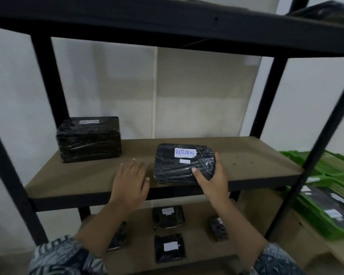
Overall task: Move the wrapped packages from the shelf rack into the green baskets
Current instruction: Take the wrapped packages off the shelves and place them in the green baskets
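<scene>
A flat black wrapped package [179,165] with a white "RETURN" label lies near the front of the middle shelf [256,161]. My right hand [213,179] grips its front right corner, thumb on top and fingers along its right side. Just left of that package, my left hand [131,181] hovers flat over the shelf with fingers apart, holding nothing. A taller black wrapped package [88,138] stands at the shelf's back left. Several smaller wrapped packages [168,217] lie on the lower shelf. Green baskets [326,199] sit at the right, the near one holding wrapped packages.
Black rack uprights [324,139] stand between me and the baskets at the right, and another upright [12,179] runs down the left. The top shelf beam [167,26] crosses overhead. A white wall is behind the rack.
</scene>
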{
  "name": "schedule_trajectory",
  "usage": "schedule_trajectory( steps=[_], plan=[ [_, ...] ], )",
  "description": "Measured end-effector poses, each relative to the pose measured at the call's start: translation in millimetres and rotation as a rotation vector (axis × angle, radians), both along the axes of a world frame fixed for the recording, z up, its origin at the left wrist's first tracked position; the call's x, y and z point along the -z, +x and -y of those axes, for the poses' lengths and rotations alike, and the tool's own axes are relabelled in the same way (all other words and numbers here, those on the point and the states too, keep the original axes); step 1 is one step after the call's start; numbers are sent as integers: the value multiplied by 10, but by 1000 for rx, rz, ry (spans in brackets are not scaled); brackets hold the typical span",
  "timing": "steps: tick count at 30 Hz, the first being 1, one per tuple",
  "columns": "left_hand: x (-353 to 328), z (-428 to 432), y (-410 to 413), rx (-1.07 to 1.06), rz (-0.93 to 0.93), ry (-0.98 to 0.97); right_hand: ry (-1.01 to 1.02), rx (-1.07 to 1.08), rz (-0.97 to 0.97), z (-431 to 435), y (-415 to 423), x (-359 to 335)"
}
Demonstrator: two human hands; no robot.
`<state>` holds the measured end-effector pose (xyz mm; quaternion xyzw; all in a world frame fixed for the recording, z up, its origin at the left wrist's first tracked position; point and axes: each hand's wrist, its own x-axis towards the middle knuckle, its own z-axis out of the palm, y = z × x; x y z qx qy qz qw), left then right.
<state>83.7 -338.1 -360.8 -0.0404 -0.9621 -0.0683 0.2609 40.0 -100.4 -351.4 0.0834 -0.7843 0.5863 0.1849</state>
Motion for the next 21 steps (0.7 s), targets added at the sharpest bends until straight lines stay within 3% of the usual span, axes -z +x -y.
schedule_trajectory(
  steps=[7, 21],
  plan=[
    [41, -1414, -117, 226, 49, 12, -4, 223, 37, -1329, 310, 86],
    [357, -3900, -35, 435, 135, 47, 98, 593, 113, -4037, 994, 359]
  ],
)
